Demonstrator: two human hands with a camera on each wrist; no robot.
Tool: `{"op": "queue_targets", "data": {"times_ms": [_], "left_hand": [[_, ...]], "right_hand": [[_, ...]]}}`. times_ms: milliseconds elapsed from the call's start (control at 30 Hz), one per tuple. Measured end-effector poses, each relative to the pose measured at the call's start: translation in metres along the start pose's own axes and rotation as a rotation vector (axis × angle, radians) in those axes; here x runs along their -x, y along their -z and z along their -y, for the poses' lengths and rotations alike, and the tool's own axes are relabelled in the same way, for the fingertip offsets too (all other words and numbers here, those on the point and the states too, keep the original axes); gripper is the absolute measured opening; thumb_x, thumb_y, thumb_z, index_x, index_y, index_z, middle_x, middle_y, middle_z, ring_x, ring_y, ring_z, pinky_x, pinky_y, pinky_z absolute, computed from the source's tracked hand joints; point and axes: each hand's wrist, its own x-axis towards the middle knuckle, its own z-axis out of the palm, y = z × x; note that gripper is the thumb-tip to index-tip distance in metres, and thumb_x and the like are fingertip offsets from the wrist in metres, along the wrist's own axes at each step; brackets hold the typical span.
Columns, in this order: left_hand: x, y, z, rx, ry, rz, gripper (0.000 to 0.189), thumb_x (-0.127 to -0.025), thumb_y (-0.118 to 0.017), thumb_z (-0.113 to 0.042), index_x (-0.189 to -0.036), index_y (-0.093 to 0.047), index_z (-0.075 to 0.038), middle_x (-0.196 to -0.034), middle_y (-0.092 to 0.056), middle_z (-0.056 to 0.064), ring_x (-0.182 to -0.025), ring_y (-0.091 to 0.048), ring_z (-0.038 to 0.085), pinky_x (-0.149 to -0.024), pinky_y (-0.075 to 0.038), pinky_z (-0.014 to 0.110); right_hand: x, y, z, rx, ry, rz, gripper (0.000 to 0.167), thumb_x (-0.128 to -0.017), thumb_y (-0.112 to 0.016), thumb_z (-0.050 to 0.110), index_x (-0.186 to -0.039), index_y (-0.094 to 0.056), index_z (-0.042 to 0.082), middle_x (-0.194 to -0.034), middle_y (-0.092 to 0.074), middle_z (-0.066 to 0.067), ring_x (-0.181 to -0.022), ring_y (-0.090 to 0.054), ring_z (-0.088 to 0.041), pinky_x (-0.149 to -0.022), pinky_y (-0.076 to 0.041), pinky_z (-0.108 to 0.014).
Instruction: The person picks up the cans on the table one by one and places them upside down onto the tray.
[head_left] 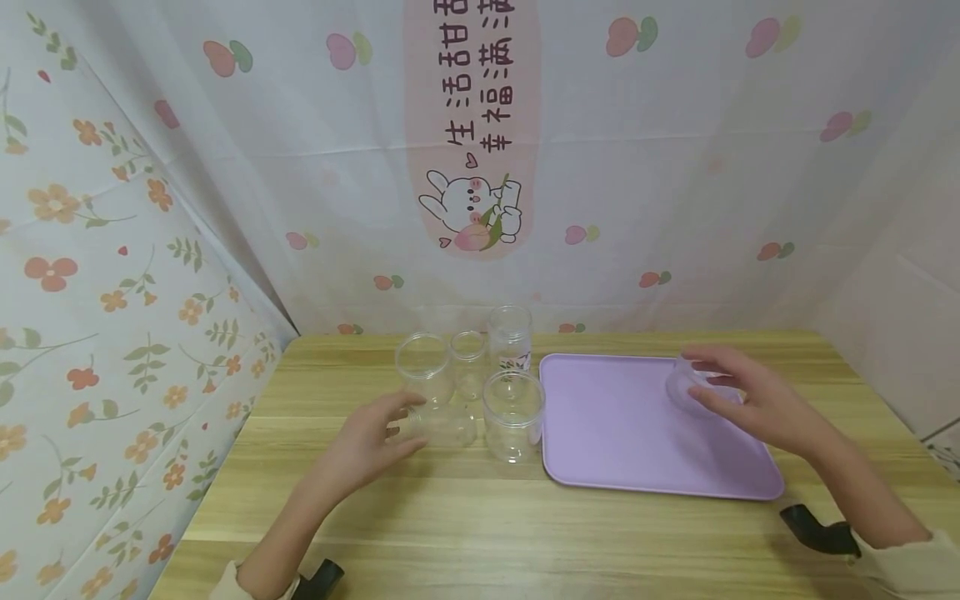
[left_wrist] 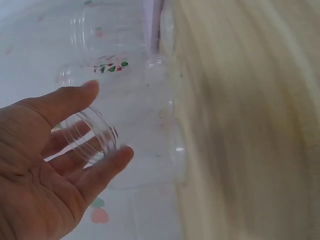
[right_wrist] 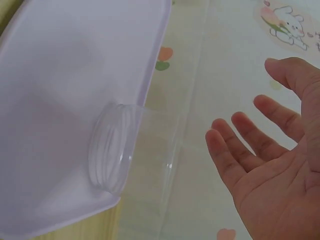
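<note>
My left hand [head_left: 372, 433] is spread beside a clear jar [head_left: 447, 425] that appears to lie on its side, its mouth toward the hand. Thumb and fingers stand around the jar's threaded mouth [left_wrist: 92, 135] in the left wrist view; whether they touch it is hard to tell. Over the lilac tray [head_left: 637, 433], my right hand [head_left: 757, 400] is beside another clear jar [head_left: 684, 385]. That jar [right_wrist: 135, 150] stands with its threaded mouth down at the tray's edge in the right wrist view. The right fingers are relaxed and apart from it, holding nothing.
Several clear jars stand left of the tray: a wide one [head_left: 513, 421] in front, another wide jar [head_left: 423, 367], a small one [head_left: 468, 367], and a tall jar [head_left: 510, 342] behind. A printed curtain [head_left: 675, 192] hangs behind the wooden table [head_left: 465, 525].
</note>
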Motion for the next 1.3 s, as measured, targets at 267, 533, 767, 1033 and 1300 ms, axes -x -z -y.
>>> {"op": "queue_targets", "data": {"times_ms": [267,533,767,1033,1300], "left_hand": [[0.010,0.002,0.015,0.198,0.063,-0.006,0.051,-0.086,-0.082,-0.002,-0.133,-0.062,-0.005,-0.135,-0.060,0.018,-0.119,-0.059,0.045,-0.093,-0.054,0.045],[0.015,0.008,0.023,0.259,0.048,-0.030,0.050,-0.086,-0.083,-0.009,-0.132,-0.063,-0.007,-0.135,-0.060,0.018,-0.119,-0.058,0.048,-0.091,-0.054,0.052],[0.017,0.015,0.028,0.293,0.063,-0.031,0.050,-0.088,-0.081,-0.012,-0.135,-0.063,-0.009,-0.137,-0.060,0.016,-0.121,-0.057,0.048,-0.091,-0.056,0.037],[0.017,0.020,0.028,0.317,0.086,-0.040,0.050,-0.091,-0.079,-0.016,-0.137,-0.061,-0.008,-0.139,-0.058,0.014,-0.121,-0.058,0.042,-0.089,-0.057,0.035],[0.015,0.021,0.027,0.421,0.070,-0.046,0.048,-0.092,-0.077,-0.009,-0.136,-0.059,-0.001,-0.139,-0.056,0.022,-0.118,-0.060,0.042,-0.084,-0.058,0.032]], "right_hand": [[0.004,-0.002,-0.002,-0.027,0.001,-0.035,0.056,-0.085,-0.076,-0.010,-0.137,-0.058,0.001,-0.129,-0.061,-0.013,-0.115,-0.057,-0.005,-0.091,-0.047,-0.011],[0.007,-0.003,-0.003,-0.031,-0.008,-0.045,0.058,-0.084,-0.077,-0.011,-0.137,-0.059,0.003,-0.130,-0.061,-0.009,-0.114,-0.059,-0.005,-0.090,-0.048,-0.012],[0.009,-0.005,-0.007,-0.055,-0.003,-0.042,0.056,-0.085,-0.076,-0.012,-0.136,-0.059,0.003,-0.130,-0.061,-0.007,-0.115,-0.059,-0.006,-0.090,-0.049,-0.014],[0.011,-0.008,-0.007,-0.089,-0.027,-0.042,0.054,-0.087,-0.074,-0.010,-0.136,-0.060,0.006,-0.130,-0.061,0.004,-0.113,-0.059,-0.001,-0.089,-0.051,-0.016],[0.010,-0.010,-0.006,-0.093,-0.027,-0.013,0.050,-0.089,-0.073,-0.009,-0.135,-0.060,0.005,-0.128,-0.062,0.000,-0.112,-0.060,-0.002,-0.089,-0.052,-0.017]]}}
